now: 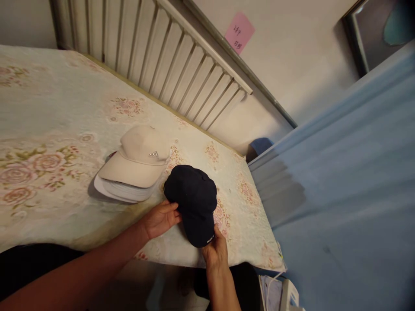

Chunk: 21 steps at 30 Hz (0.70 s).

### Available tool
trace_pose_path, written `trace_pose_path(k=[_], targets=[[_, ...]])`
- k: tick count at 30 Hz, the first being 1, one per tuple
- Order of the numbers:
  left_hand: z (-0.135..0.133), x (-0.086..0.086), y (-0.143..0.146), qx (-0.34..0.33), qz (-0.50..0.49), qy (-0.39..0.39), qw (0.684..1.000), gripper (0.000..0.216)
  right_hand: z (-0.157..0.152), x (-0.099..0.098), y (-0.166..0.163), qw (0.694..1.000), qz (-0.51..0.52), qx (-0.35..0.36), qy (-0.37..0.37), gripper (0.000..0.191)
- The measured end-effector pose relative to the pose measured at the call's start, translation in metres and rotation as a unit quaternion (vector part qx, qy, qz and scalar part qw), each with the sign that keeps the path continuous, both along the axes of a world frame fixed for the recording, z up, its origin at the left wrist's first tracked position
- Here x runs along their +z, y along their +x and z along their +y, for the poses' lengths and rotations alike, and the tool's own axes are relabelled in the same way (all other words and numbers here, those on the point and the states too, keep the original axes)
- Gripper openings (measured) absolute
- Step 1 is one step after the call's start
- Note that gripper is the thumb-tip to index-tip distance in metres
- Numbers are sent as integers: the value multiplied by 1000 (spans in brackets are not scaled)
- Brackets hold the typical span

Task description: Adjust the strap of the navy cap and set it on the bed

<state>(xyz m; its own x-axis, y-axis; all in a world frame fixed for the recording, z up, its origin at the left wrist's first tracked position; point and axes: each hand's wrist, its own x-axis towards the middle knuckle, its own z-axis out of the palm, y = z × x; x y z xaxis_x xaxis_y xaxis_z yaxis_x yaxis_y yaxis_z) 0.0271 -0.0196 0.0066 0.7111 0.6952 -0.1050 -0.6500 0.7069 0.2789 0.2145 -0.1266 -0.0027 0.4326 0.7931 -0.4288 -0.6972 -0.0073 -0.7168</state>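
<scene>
A dark navy cap (192, 199) lies on the floral bed sheet (58, 129) near the bed's near edge. My left hand (160, 219) touches the cap's left side, with the fingers curled against the crown. At the tip of the brim, my right hand (216, 250) pinches the peak between thumb and fingers. To the left of the dark cap sits a stack of caps, a beige cap (138, 157) on top and a white cap (121, 190) showing beneath it.
A metal bed rail (181, 56) runs along the far side of the mattress against the wall. A pink sticky note (239, 31) hangs on the wall. A blue curtain (350, 190) fills the right side. Papers (275, 293) lie below the bed's corner.
</scene>
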Motion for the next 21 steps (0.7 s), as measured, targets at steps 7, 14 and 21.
trace_pose_path(k=[7,14,21], targets=[[-3,2,1,-4,-34,13,999,32,-1,-7,2,1000,22,19,-1,20],[-1,-12,5,-21,-81,14,996,35,0,-14,1,999,47,-25,-11,19],[-1,-6,5,-21,-72,3,997,36,0,-22,3,999,33,-16,20,22]])
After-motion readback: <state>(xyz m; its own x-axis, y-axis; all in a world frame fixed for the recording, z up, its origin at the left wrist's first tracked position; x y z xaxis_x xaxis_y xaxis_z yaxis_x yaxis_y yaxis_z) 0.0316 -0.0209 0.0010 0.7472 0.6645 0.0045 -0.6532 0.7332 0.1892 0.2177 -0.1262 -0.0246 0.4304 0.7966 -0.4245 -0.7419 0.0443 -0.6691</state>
